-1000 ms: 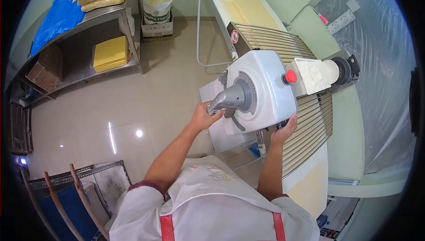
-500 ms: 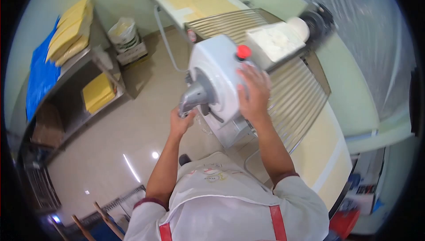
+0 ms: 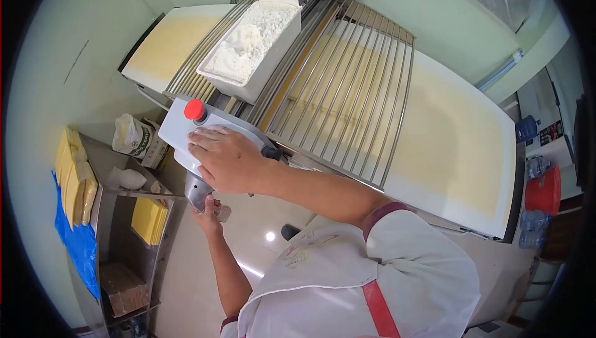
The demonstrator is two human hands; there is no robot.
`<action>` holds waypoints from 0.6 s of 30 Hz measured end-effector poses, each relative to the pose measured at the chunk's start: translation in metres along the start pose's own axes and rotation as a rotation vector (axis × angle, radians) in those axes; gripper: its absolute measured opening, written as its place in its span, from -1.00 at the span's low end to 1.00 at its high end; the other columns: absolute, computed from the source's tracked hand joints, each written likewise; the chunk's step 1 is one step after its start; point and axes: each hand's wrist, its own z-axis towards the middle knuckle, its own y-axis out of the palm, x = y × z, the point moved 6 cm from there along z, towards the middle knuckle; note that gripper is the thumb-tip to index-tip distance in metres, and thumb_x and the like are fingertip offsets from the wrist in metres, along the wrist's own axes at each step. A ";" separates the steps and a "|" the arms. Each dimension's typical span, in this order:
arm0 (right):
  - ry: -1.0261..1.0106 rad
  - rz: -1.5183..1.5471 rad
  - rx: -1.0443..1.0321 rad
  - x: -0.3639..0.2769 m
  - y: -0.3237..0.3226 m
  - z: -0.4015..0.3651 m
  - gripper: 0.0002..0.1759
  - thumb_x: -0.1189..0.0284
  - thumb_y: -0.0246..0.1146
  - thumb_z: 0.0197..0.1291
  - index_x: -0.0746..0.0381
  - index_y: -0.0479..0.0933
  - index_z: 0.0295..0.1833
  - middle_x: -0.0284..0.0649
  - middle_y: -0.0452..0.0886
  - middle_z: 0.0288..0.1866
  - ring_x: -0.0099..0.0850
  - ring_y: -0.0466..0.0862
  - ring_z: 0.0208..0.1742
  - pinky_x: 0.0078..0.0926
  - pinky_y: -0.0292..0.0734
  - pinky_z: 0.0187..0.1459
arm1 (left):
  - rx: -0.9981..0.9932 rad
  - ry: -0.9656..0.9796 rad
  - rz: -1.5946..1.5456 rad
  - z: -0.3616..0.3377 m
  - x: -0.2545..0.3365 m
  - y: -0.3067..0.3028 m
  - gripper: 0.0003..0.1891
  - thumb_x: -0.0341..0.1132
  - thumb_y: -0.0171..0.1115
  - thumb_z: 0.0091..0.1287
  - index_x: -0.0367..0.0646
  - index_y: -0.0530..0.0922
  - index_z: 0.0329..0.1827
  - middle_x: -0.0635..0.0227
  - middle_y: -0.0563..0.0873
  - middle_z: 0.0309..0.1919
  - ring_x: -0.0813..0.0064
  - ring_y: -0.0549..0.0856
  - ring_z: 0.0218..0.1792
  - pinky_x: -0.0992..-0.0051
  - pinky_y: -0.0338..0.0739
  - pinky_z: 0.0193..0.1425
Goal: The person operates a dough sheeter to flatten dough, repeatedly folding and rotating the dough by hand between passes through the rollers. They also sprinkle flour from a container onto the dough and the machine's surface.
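A dough sheeter stands before me, with a pale grey head [image 3: 171, 134] and a red push button [image 3: 195, 110] on top. My right hand [image 3: 230, 161] lies flat on that head beside the button, fingers stretched out. Below it, my left hand [image 3: 208, 214] is closed around the end of the grey lever handle [image 3: 196, 192]; part of the grip is hidden. A small clear piece [image 3: 223, 214] shows beside the left fingers. On top of the machine rests a white tub [image 3: 268, 71] holding white flour [image 3: 251, 43].
Metal bar guards [image 3: 347, 102] cover the rollers, with belt tables [image 3: 459, 145] extending either side. At left, a metal shelf [image 3: 105, 207] carries yellow packages [image 3: 74, 176] and a cardboard box [image 3: 124, 288]. A white sack [image 3: 130, 134] stands behind it. A red bucket [image 3: 542, 190] is far right.
My view has swung to the right, so the machine sits further left and more belt shows. My left hand stays on the lever handle; my right hand remains on the head.
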 end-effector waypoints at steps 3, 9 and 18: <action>-0.015 0.032 -0.078 0.000 0.002 0.006 -0.58 0.43 0.26 0.05 0.39 0.53 0.05 0.00 0.55 0.19 -0.17 0.52 0.26 -0.24 0.33 0.35 | 0.031 -0.005 -0.002 -0.003 0.002 0.000 -0.66 -0.20 0.41 0.21 -0.27 0.54 -0.16 0.32 0.61 -0.54 0.48 0.60 -0.51 0.46 0.50 -0.33; -0.093 -0.004 -0.259 -0.003 0.022 0.028 -0.54 0.42 0.27 0.07 0.40 0.50 0.09 0.05 0.51 0.24 -0.15 0.47 0.32 -0.25 0.28 0.38 | 0.016 0.024 -0.020 0.002 -0.005 -0.003 -0.75 -0.26 0.38 0.21 -0.24 0.54 -0.23 0.35 0.60 -0.54 0.49 0.61 -0.52 0.48 0.51 -0.39; -0.189 -0.094 -0.344 0.010 0.086 0.080 -0.48 0.37 0.21 0.20 0.40 0.40 0.23 0.06 0.45 0.30 -0.11 0.38 0.38 -0.22 0.21 0.41 | -0.024 -0.030 0.020 0.002 0.002 -0.005 -0.70 -0.23 0.47 0.12 -0.28 0.64 -0.25 0.40 0.65 -0.50 0.60 0.58 -0.50 0.52 0.50 -0.38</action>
